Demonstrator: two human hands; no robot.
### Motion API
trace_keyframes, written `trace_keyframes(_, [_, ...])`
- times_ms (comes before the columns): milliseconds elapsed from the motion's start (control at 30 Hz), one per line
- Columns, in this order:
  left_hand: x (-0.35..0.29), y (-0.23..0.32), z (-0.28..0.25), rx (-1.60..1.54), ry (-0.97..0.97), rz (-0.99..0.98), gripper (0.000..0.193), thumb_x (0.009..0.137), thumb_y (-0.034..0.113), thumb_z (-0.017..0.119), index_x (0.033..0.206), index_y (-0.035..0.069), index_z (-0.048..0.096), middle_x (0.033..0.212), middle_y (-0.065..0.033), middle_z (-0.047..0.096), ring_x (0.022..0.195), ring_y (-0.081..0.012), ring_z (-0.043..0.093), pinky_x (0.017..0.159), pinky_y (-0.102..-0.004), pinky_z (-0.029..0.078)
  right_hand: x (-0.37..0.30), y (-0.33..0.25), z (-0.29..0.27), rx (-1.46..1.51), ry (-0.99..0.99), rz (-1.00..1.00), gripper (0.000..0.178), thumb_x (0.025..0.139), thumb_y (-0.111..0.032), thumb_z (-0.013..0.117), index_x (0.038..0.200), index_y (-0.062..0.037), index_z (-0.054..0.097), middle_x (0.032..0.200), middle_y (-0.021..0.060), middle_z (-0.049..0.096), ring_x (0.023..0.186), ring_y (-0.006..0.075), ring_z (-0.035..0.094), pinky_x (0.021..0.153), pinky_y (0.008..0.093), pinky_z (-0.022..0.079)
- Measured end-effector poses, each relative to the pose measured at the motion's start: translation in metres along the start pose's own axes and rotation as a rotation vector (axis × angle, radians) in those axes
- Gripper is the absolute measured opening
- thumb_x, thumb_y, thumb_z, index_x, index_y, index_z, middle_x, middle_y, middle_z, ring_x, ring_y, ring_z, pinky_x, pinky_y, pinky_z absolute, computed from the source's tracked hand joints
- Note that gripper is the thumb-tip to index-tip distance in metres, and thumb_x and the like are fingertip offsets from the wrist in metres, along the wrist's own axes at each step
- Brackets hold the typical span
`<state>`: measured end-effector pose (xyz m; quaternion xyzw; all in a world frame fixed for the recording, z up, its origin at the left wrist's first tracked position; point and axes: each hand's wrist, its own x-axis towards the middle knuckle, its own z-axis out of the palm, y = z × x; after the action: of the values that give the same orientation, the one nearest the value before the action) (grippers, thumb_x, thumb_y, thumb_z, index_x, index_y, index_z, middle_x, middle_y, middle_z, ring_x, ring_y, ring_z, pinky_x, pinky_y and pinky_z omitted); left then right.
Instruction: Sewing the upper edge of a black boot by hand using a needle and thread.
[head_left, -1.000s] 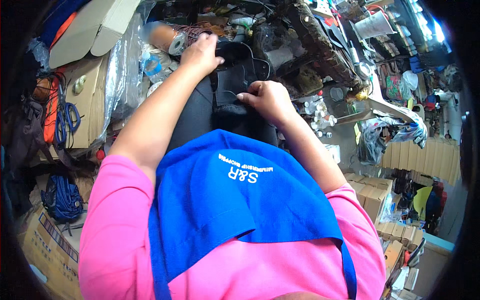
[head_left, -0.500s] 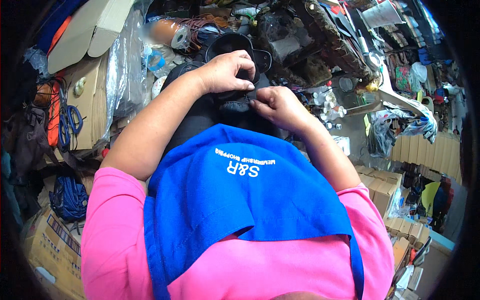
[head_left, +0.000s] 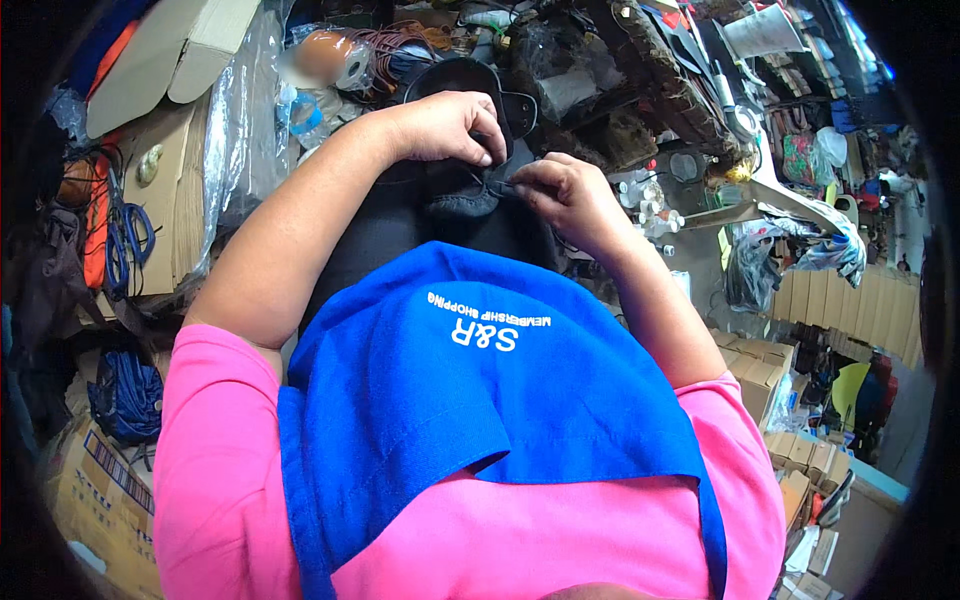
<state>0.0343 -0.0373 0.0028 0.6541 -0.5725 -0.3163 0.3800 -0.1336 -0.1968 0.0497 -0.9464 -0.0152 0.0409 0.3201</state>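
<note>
Black shoe (head_left: 462,206), upper middle of the frame, resting on the dark trousers (head_left: 385,222) over the lap. Probably light; body likely soft and bendable, sole likely stiffer, not fragile, maybe a bit slick if smooth-faced. Best hold: the thick rounded end nearest the apron, or the firm-looking rim at the far end. Looks: all black, dull sheen, rounded near end, wide curved opening at the far end, a tab with small holes to its right; middle hidden by fingers.

Left hand (head_left: 448,128) over the shoe, fingers curled down; can't tell if it grips. Right hand (head_left: 570,195) at the shoe's right side, thumb and fingers bunched; what's between them too small to tell.

Around: blue apron (head_left: 440,390) lower middle, cardboard (head_left: 165,50) upper left
</note>
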Motion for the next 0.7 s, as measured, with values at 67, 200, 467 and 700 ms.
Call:
trace_keyframes(67, [-0.001,0.001,0.0,-0.008,-0.009,-0.01,0.022,0.073,0.013,0.071,0.096,0.011,0.073,0.093,-0.004,0.05,0.094,-0.0187,0.053,0.087,-0.0291,0.043,0.003,-0.001,0.002,-0.043,0.014,-0.005,0.017,0.077,-0.015,0.067,0.09,-0.0042,0.069,0.079,0.016,0.062,0.078,0.0333,0.063,0.071,0.0396,0.05])
trace_keyframes(200, [-0.002,0.001,-0.001,-0.011,-0.016,-0.038,0.024,0.073,0.012,0.071,0.097,0.012,0.074,0.091,-0.004,0.049,0.092,-0.0184,0.053,0.086,-0.0289,0.043,0.009,-0.013,0.0,-0.158,-0.019,0.012,0.016,0.076,-0.014,0.067,0.088,-0.0045,0.069,0.078,0.016,0.063,0.077,0.0339,0.064,0.071,0.0409,0.051])
trace_keyframes(467, [0.001,-0.001,0.001,-0.006,-0.003,-0.046,0.024,0.073,0.011,0.07,0.097,0.011,0.074,0.09,-0.005,0.049,0.091,-0.0193,0.052,0.084,-0.0293,0.043,0.004,-0.003,0.006,0.043,0.036,0.123,0.016,0.074,-0.013,0.07,0.088,-0.0054,0.069,0.081,0.0136,0.064,0.076,0.0293,0.063,0.069,0.0358,0.05])
trace_keyframes(700, [0.012,0.003,0.005,-0.066,-0.057,-0.059,0.022,0.074,0.011,0.07,0.095,0.01,0.074,0.093,-0.0051,0.05,0.093,-0.02,0.053,0.086,-0.0305,0.043,0.011,0.004,-0.004,-0.116,-0.039,-0.02,0.015,0.074,-0.013,0.071,0.088,-0.0086,0.07,0.079,0.0109,0.062,0.077,0.0283,0.063,0.069,0.0364,0.05])
